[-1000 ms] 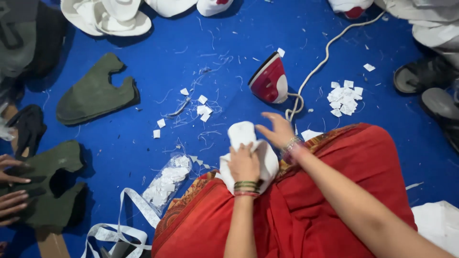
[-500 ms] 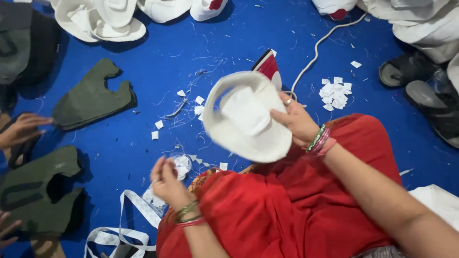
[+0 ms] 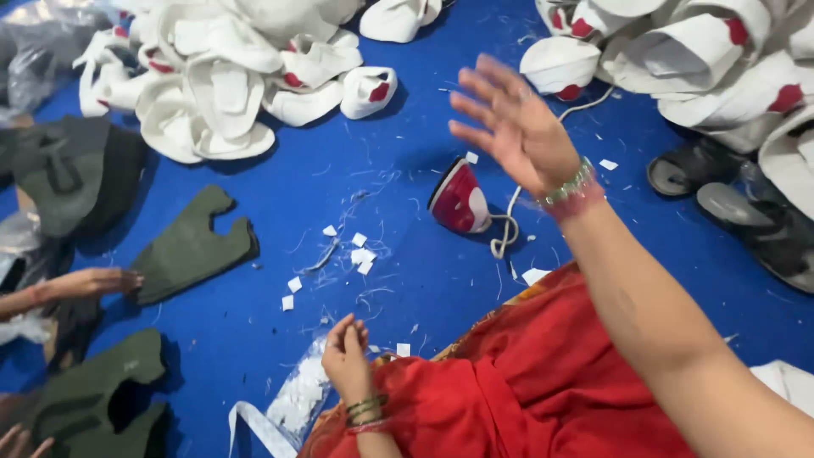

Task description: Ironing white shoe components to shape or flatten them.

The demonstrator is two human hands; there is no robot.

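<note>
My right hand [image 3: 515,125] is raised over the blue floor cloth [image 3: 398,195], fingers spread, holding nothing. My left hand [image 3: 347,354] hangs low by my red-draped lap [image 3: 526,382], fingers pinched together over a clear bag of small white paper pieces [image 3: 298,397]; I cannot tell whether something is pinched. A red and white iron [image 3: 458,200] stands on the cloth just below my right hand, its white cord [image 3: 509,229] looped beside it. Piles of white shoe uppers with red patches lie far left [image 3: 220,76] and far right [image 3: 678,51].
Dark green felt upper pieces [image 3: 191,246] lie on the left, where another person's hand [image 3: 93,282] touches one. Small white paper scraps [image 3: 360,254] dot the cloth. Dark sandals [image 3: 729,199] sit at the right. A white strap [image 3: 259,428] lies by my knee.
The white shoe upper has left my right hand, which is now raised and empty. My left hand stayed by the bag of paper pieces. The view tilted up toward the piles.
</note>
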